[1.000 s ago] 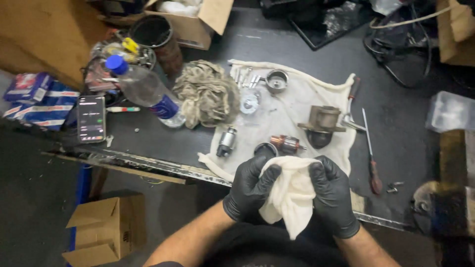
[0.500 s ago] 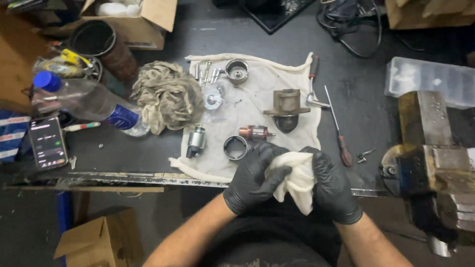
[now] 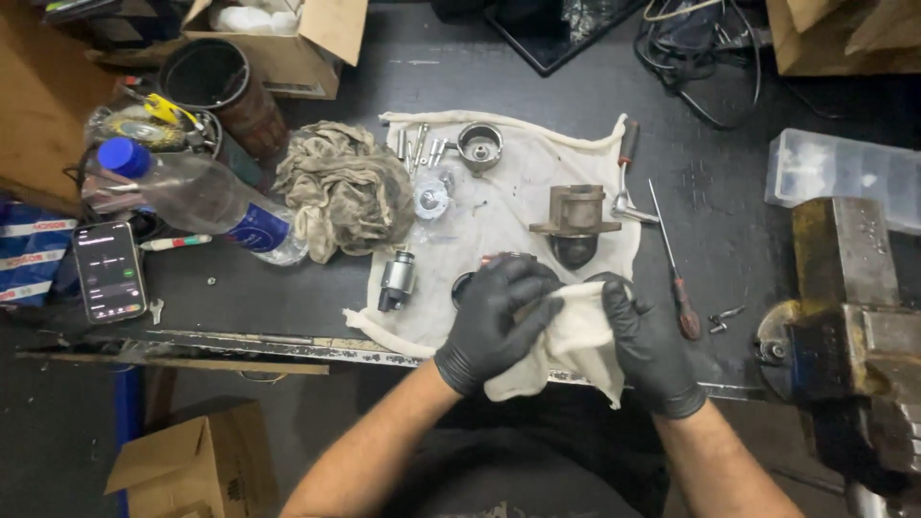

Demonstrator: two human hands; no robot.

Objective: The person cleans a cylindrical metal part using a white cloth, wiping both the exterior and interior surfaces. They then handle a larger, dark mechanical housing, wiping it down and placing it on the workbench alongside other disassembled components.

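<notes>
Hands [image 3: 566, 331] gripping white rag [image 3: 576, 350], workbench [image 3: 729, 144]

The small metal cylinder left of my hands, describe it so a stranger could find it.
Start at the white cloth spread on the dark bench. Near its front left corner lies the small silver cylinder, just left of the gloved left hand. Unlike the parts nearby, it is stubby with a dark end.

A lit phone screen [image 3: 109, 271] lies at the bench's left edge beside a blue-and-white package [image 3: 29, 259], a blue label [image 3: 251, 228] wraps the bottle, and brown cardboard boxes stand top-left [image 3: 288, 43] and below [image 3: 197, 465].
</notes>
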